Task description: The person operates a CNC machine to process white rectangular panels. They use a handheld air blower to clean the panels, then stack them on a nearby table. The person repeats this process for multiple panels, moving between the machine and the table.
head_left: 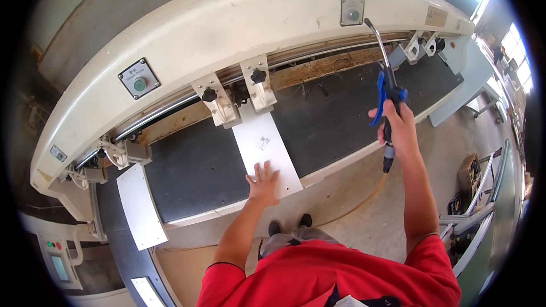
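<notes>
My left hand (pixel 263 184) lies flat with spread fingers on a long white panel (pixel 259 131). The panel runs across the dark machine bed (pixel 199 165), its far end under a pair of white clamp heads (pixel 259 88) with black knobs; its near end juts past the front edge. A small printed mark and a hole show on it. My right hand (pixel 401 128) is wrapped round an air blow gun (pixel 389 79) with a blue trigger and a long metal nozzle, held up over the right part of the bed. A tan hose (pixel 364 194) hangs from its handle.
A cream machine beam (pixel 227 28) with green push buttons arches across the back. Another white panel (pixel 139 204) lies at the left, a smaller one (pixel 147 291) below it. A control box (pixel 60 258) stands far left, a metal frame (pixel 475 213) at the right.
</notes>
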`<control>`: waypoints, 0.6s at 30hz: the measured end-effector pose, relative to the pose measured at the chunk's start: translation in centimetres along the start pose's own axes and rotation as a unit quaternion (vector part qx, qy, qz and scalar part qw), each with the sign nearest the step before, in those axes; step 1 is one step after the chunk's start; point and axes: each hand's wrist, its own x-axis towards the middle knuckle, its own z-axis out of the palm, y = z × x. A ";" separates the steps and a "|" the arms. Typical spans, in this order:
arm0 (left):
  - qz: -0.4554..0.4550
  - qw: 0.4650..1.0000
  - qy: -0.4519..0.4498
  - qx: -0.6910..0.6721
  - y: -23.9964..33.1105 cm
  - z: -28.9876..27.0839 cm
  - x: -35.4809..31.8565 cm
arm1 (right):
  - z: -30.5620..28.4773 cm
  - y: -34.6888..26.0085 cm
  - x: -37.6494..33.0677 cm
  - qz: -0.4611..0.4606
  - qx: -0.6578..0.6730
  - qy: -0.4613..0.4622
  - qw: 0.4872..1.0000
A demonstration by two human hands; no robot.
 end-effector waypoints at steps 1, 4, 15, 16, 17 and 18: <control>-0.006 1.000 0.003 -0.010 -0.1 0.1 -0.4 | 0.3 -0.8 1.1 0.016 -0.017 -0.012 1.000; 0.008 1.000 0.028 0.009 -0.4 0.5 -0.1 | 0.8 -1.2 3.4 0.011 -0.039 -0.034 0.999; 0.017 0.996 0.073 -0.040 -0.8 2.2 -1.1 | -2.3 13.4 -4.2 0.144 0.019 -0.151 0.978; 0.015 0.995 0.082 -0.053 -0.9 2.4 -1.2 | -1.6 14.4 -5.7 0.161 0.017 -0.175 0.971; 0.019 0.993 0.093 -0.064 -0.9 2.8 -1.3 | -1.5 15.8 -6.5 0.162 -0.009 -0.190 0.968; 0.020 0.992 0.101 -0.072 -1.1 3.7 -1.0 | -1.3 17.1 -7.2 0.160 -0.034 -0.202 0.966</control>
